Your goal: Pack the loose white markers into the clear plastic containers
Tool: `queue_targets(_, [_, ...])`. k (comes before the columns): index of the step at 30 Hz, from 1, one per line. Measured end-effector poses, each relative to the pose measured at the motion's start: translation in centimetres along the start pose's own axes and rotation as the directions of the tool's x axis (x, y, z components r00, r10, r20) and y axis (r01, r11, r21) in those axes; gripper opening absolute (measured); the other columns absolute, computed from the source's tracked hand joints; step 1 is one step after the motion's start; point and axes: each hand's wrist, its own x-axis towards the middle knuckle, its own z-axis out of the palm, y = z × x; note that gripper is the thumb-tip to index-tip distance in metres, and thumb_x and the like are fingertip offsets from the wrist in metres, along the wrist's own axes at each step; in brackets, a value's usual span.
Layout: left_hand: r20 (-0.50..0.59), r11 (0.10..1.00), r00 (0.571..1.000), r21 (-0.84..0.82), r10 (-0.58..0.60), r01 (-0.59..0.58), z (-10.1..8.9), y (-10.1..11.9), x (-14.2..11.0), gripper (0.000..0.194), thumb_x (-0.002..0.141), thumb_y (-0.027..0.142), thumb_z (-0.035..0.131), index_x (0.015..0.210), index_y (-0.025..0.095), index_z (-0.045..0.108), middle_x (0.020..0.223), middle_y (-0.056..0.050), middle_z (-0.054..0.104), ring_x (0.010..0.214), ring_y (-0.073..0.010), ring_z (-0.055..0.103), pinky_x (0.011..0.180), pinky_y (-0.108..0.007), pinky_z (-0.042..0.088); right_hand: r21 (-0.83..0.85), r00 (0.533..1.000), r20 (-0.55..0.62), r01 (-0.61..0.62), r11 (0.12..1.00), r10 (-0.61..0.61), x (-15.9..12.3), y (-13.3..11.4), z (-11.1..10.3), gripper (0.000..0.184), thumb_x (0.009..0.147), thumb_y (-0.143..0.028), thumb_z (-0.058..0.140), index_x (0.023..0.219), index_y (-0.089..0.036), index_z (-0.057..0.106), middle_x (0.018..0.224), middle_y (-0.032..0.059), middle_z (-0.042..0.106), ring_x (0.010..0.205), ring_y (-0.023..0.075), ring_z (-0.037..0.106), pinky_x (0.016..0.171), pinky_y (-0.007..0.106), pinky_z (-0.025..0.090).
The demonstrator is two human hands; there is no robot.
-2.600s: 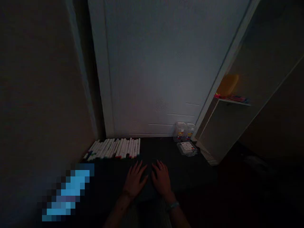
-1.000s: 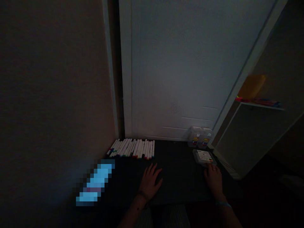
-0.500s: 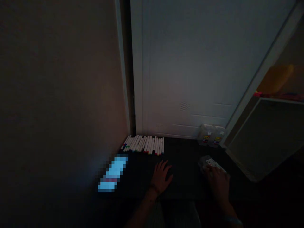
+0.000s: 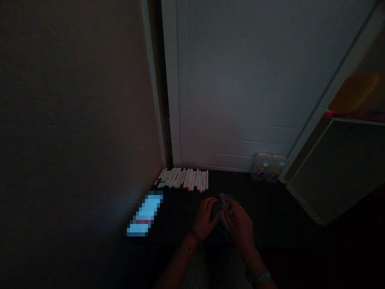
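Close to the front edge of the dark table, a clear plastic case (image 4: 225, 221) with a pale label is held between both hands. My right hand (image 4: 239, 222) grips it from the right, fingers wrapped over its top. On the opposite side, my left hand (image 4: 206, 216) has its fingers curled against the left edge of the case. Dim light and the fingers hide much of the case, so I cannot tell whether its lid is up.
White markers (image 4: 183, 178) with coloured ends lie side by side along the back left. A lit, pixelated phone-like screen (image 4: 146, 214) is at the left. Two clear plastic cases (image 4: 267, 167) with bright labels stand against the white panel (image 4: 255, 80) at the back right.
My right hand has carried the clear case leftward from the right side of the table. My left hand, earlier spread flat on the table, now curls at the case.
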Motion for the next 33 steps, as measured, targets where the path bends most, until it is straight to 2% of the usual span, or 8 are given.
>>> queue_targets(4, [0.024, 1.000, 1.000, -0.003, 0.019, -0.019, 0.0, 0.2, 0.0, 0.038, 0.089, 0.039, 0.055, 0.123, 0.024, 0.051, 0.130, -0.007, 0.051, 0.122, -0.0245, 0.044, 0.103, -0.042, 0.039, 0.143, 0.993, 0.054, -0.108, 0.984, 0.102, 0.8, -1.3, -0.6, 0.033, 0.090, -0.045, 0.047, 0.112, -0.025, 0.062, 0.094, 0.0034, 0.068, 0.070, 0.0160, 0.061, 0.063, 0.027, 0.043])
queue_targets(8, [0.053, 0.999, 0.998, 0.007, 0.037, -0.037, -0.3, 0.5, 0.1, 0.038, 0.085, 0.039, 0.060, 0.120, 0.025, 0.055, 0.129, -0.006, 0.053, 0.122, -0.0244, 0.044, 0.104, -0.041, 0.037, 0.285, 0.983, 0.084, -0.181, 0.941, 0.163, 1.7, -1.3, -0.9, 0.036, 0.086, -0.049, 0.052, 0.108, -0.023, 0.064, 0.086, 0.0026, 0.067, 0.065, 0.0150, 0.058, 0.060, 0.026, 0.042])
queue_targets(13, [0.136, 0.998, 0.990, 0.039, 0.040, -0.045, -1.1, 1.1, 0.0, 0.040, 0.084, 0.037, 0.059, 0.123, 0.030, 0.056, 0.126, -0.002, 0.058, 0.121, -0.0249, 0.044, 0.103, -0.043, 0.036, 0.467, 0.967, 0.092, -0.252, 0.848, 0.237, 2.9, -0.7, -1.4, 0.045, 0.080, -0.057, 0.057, 0.103, -0.019, 0.066, 0.076, 0.0024, 0.064, 0.061, 0.0147, 0.055, 0.055, 0.024, 0.040])
queue_targets(16, [0.157, 0.998, 0.987, 0.059, 0.023, -0.033, -0.9, 0.9, -0.2, 0.040, 0.080, 0.038, 0.063, 0.119, 0.030, 0.059, 0.129, -0.002, 0.057, 0.121, -0.0264, 0.044, 0.103, -0.045, 0.035, 0.560, 0.952, 0.142, -0.303, 0.771, 0.271, 3.7, 0.0, -2.2, 0.045, 0.077, -0.057, 0.061, 0.100, -0.018, 0.067, 0.072, 0.0012, 0.062, 0.061, 0.0143, 0.054, 0.054, 0.024, 0.041])
queue_targets(21, [0.163, 0.990, 0.986, 0.131, 0.029, -0.051, -0.1, 0.2, -0.7, 0.042, 0.074, 0.037, 0.070, 0.114, 0.030, 0.062, 0.134, -0.002, 0.053, 0.123, -0.0294, 0.040, 0.104, -0.048, 0.031, 0.720, 0.899, 0.228, -0.415, 0.556, 0.375, 4.7, 3.4, -3.8, 0.045, 0.074, -0.054, 0.066, 0.101, -0.018, 0.066, 0.085, 0.0050, 0.067, 0.070, 0.0175, 0.060, 0.057, 0.025, 0.045])
queue_targets(27, [0.077, 0.985, 0.997, 0.172, -0.026, 0.012, 0.1, -0.6, -0.9, 0.020, 0.081, 0.029, 0.061, 0.101, 0.030, 0.067, 0.125, 0.000, 0.059, 0.119, -0.0274, 0.045, 0.099, -0.050, 0.036, 0.820, 0.839, 0.222, -0.437, 0.371, 0.497, 3.6, 9.8, -3.6, 0.049, 0.071, -0.053, 0.068, 0.106, -0.019, 0.063, 0.103, 0.0080, 0.069, 0.087, 0.0230, 0.065, 0.071, 0.032, 0.051])
queue_targets(30, [0.059, 0.993, 0.997, 0.113, -0.041, 0.034, 0.2, -1.7, -1.1, 0.017, 0.086, 0.026, 0.055, 0.097, 0.027, 0.068, 0.118, -0.002, 0.064, 0.116, -0.0245, 0.051, 0.100, -0.047, 0.040, 0.767, 0.822, 0.173, -0.458, 0.449, 0.543, 2.2, 12.5, -2.9, 0.050, 0.076, -0.055, 0.061, 0.110, -0.018, 0.061, 0.106, 0.0089, 0.068, 0.092, 0.0244, 0.064, 0.074, 0.034, 0.051])
queue_targets(33, [0.034, 0.996, 0.997, 0.053, -0.068, 0.066, 0.2, -3.0, -1.3, 0.024, 0.090, 0.026, 0.049, 0.108, 0.025, 0.065, 0.122, -0.002, 0.063, 0.123, -0.0219, 0.050, 0.106, -0.045, 0.040, 0.599, 0.853, 0.084, -0.457, 0.658, 0.515, 0.8, 14.2, -2.0, 0.047, 0.081, -0.055, 0.053, 0.106, -0.017, 0.062, 0.105, 0.0097, 0.068, 0.095, 0.0244, 0.063, 0.078, 0.035, 0.050])
